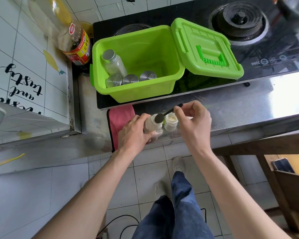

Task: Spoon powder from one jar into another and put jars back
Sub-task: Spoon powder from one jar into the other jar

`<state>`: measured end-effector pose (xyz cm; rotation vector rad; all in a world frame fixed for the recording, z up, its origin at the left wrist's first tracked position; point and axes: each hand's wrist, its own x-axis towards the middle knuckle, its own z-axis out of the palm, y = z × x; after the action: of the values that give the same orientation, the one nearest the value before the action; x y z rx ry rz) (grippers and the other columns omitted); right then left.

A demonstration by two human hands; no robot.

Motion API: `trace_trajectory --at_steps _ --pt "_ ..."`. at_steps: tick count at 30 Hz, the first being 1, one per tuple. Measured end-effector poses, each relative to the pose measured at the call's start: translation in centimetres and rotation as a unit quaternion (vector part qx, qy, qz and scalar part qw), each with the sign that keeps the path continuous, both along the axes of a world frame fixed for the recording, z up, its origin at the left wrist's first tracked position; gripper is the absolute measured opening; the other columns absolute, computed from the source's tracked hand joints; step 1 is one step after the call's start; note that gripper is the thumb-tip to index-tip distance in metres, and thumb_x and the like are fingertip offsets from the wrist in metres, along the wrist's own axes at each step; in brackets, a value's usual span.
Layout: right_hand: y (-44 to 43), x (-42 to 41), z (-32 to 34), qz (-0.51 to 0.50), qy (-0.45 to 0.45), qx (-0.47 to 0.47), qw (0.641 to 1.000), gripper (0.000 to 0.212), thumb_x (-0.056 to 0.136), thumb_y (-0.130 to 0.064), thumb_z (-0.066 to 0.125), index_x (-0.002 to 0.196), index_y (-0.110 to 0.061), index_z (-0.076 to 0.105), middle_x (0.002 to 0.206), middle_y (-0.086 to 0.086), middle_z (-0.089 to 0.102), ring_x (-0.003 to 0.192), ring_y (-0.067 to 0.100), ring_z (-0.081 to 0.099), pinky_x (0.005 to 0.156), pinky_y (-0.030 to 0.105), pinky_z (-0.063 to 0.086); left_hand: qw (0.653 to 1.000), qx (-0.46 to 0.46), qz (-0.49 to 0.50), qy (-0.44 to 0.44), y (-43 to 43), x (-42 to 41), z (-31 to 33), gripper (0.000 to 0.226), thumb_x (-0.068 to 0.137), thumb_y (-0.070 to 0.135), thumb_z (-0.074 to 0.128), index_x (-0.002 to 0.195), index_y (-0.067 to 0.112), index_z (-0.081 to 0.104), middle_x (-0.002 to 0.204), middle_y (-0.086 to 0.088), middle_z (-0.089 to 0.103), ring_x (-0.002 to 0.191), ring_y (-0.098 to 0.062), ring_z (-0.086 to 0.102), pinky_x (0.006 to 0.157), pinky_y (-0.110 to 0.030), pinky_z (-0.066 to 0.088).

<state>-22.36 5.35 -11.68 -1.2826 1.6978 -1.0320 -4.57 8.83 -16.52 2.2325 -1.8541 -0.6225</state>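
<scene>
Two small clear jars stand open side by side near the counter's front edge. My left hand point(136, 131) grips the left jar point(151, 125). The right jar point(170, 123) holds pale yellowish powder and stands free. My right hand point(193, 123) pinches the handle of a black spoon point(164, 115), whose bowl hovers over the left jar's mouth. The spoon's bowl hides what is in that mouth.
An open green box point(141, 95) sits on the black stove behind the jars, its lid point(205, 49) flipped to the right; several lidded jars point(114, 63) are inside. A pink cloth point(119, 119) lies left of the jars. A sauce bottle point(76, 47) stands by the wall.
</scene>
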Motion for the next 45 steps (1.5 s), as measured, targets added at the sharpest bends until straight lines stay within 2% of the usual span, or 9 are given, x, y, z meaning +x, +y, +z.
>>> trace_trajectory --at_steps 7,10,16,23,25,28,30,34,45 --pt "0.6 2.7 -1.6 -0.024 0.089 0.042 0.995 0.018 0.091 -0.034 0.068 0.084 -0.017 0.065 0.076 -0.012 0.068 0.079 0.015 0.066 0.073 0.028 0.039 1.000 0.002 0.006 -0.012 -0.2 -0.2 -0.3 0.046 0.086 0.053 0.078 0.123 0.044 0.053 0.112 0.013 0.062 0.100 -0.022 0.066 0.067 -0.033 0.043" --pt "0.5 3.3 -2.3 -0.039 0.052 0.051 0.997 0.017 0.090 -0.030 0.070 0.083 -0.015 0.065 0.075 -0.010 0.069 0.079 0.015 0.068 0.075 0.030 0.048 1.000 -0.003 0.006 -0.015 0.0 -0.1 -0.3 0.047 0.086 0.052 0.078 0.124 0.043 0.052 0.114 0.013 0.062 0.100 -0.022 0.066 0.067 -0.032 0.043" --pt "0.2 3.3 -2.9 -0.034 -0.043 0.105 0.993 0.016 0.089 -0.028 0.075 0.083 -0.014 0.070 0.073 -0.010 0.070 0.071 0.001 0.067 0.073 0.023 0.048 1.000 -0.004 0.012 -0.009 0.0 -0.1 -0.3 0.049 0.085 0.051 0.080 0.125 0.044 0.052 0.116 0.013 0.063 0.101 -0.022 0.067 0.067 -0.032 0.043" --pt "0.1 2.1 -3.0 0.050 -0.103 0.116 0.987 0.018 0.082 -0.039 0.071 0.081 -0.022 0.063 0.081 0.001 0.079 0.083 0.017 0.076 0.083 0.052 0.061 1.000 -0.004 0.012 -0.006 0.1 -0.1 -0.3 0.048 0.086 0.051 0.079 0.125 0.043 0.052 0.115 0.013 0.063 0.101 -0.022 0.067 0.066 -0.032 0.042" --pt "-0.1 1.5 -3.0 0.069 -0.103 0.106 0.987 0.017 0.088 -0.030 0.073 0.083 -0.017 0.063 0.081 0.001 0.079 0.081 0.016 0.077 0.081 0.047 0.062 1.000 -0.003 0.013 -0.006 0.1 -0.1 -0.3 0.048 0.086 0.051 0.078 0.125 0.044 0.052 0.115 0.014 0.063 0.101 -0.022 0.067 0.066 -0.032 0.041" --pt "-0.3 0.6 -2.9 0.097 -0.085 0.070 0.989 0.013 0.094 -0.014 0.072 0.086 -0.010 0.062 0.077 -0.004 0.076 0.070 0.002 0.072 0.067 0.021 0.056 1.000 -0.003 0.015 -0.004 0.1 -0.1 -0.3 0.048 0.086 0.051 0.078 0.126 0.044 0.052 0.116 0.014 0.063 0.102 -0.021 0.066 0.067 -0.031 0.040" --pt "-0.3 0.2 -2.7 0.107 -0.053 0.043 0.992 0.013 0.095 -0.013 0.072 0.086 -0.011 0.062 0.077 -0.007 0.074 0.069 0.002 0.070 0.065 0.016 0.052 1.000 -0.003 0.015 -0.005 0.1 -0.1 -0.3 0.048 0.086 0.051 0.078 0.126 0.044 0.053 0.116 0.013 0.063 0.102 -0.021 0.066 0.068 -0.031 0.040" --pt "-0.2 0.0 -3.2 0.118 -0.034 0.027 0.992 0.014 0.093 -0.019 0.073 0.088 -0.011 0.063 0.084 0.001 0.074 0.078 0.013 0.071 0.072 0.031 0.059 1.000 -0.004 0.013 -0.005 0.1 -0.2 -0.3 0.046 0.087 0.050 0.077 0.125 0.043 0.053 0.115 0.013 0.062 0.100 -0.021 0.065 0.066 -0.031 0.037" --pt "-0.6 0.6 -3.6 0.098 -0.116 0.069 0.986 0.014 0.094 -0.019 0.072 0.088 -0.012 0.062 0.083 0.006 0.077 0.081 0.024 0.076 0.069 0.041 0.062 1.000 -0.004 0.007 -0.008 0.0 -0.2 -0.2 0.046 0.087 0.051 0.077 0.124 0.043 0.052 0.111 0.014 0.061 0.097 -0.021 0.065 0.065 -0.031 0.039"
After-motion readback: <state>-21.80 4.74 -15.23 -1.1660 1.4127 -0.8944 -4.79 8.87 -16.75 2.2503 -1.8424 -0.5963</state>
